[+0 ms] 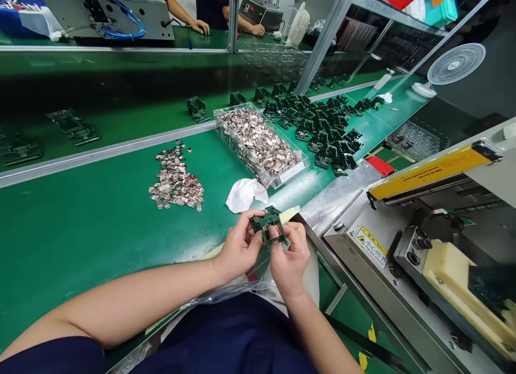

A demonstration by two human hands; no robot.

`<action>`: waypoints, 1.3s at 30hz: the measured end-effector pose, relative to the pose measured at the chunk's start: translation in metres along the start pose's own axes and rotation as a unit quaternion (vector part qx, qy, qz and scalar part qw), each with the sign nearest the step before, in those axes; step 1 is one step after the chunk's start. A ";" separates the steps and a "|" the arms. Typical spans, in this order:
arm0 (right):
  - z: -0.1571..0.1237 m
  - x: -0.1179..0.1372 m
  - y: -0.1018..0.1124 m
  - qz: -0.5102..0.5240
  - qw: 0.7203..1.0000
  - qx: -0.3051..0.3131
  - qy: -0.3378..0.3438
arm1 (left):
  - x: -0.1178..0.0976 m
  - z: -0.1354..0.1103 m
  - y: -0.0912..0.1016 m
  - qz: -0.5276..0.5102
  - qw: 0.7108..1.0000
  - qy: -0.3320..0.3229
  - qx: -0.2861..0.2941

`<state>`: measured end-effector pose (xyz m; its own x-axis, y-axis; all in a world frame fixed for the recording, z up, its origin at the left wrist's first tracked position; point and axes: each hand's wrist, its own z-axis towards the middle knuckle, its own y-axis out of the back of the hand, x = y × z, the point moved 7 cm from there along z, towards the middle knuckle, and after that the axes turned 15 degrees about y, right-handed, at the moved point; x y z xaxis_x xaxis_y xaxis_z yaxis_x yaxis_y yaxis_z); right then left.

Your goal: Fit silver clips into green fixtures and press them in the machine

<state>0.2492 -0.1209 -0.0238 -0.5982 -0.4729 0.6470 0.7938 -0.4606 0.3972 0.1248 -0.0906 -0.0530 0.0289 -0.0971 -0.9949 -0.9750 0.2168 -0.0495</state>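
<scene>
Two firmly pinching hands, the left hand (238, 249) and right hand (289, 257), hold a dark green circuit board (268, 222) steadily by its edges over the green worktop (80, 266) near its front edge, just below a crumpled white cloth (244, 195).

A dark navy top (209, 336) fills the bottom centre of the frame, plain, with no marking that can be made out. Its short sleeve (52, 357) runs along the lower left edge, ending in a soft, wide hem on the upper arm. Below it the left forearm (133, 304) is bare, as are the right forearm (322, 336), the left hand (237, 250) and the right hand (288, 261).
</scene>
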 end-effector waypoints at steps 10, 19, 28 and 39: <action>0.002 -0.003 0.000 -0.010 0.999 0.041 0.020 | -0.003 0.000 0.000 0.041 0.999 -0.008 0.000; -0.005 -0.009 -0.005 0.007 0.999 0.018 -0.051 | -0.001 0.000 -0.003 0.045 0.999 0.005 0.020; -0.001 -0.009 0.054 0.129 0.984 0.125 0.008 | -0.004 -0.001 -0.025 0.091 0.983 0.043 0.152; -0.085 0.013 0.346 -0.174 0.929 -0.326 0.008 | -0.120 0.021 -0.271 0.194 0.861 -0.224 0.414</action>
<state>0.5068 -0.3502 0.0672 -0.8116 -0.2198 0.5412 0.3202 -0.9423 0.0974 0.3905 -0.1172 0.0780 -0.0001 0.4828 -0.8757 -0.4448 0.7843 0.4325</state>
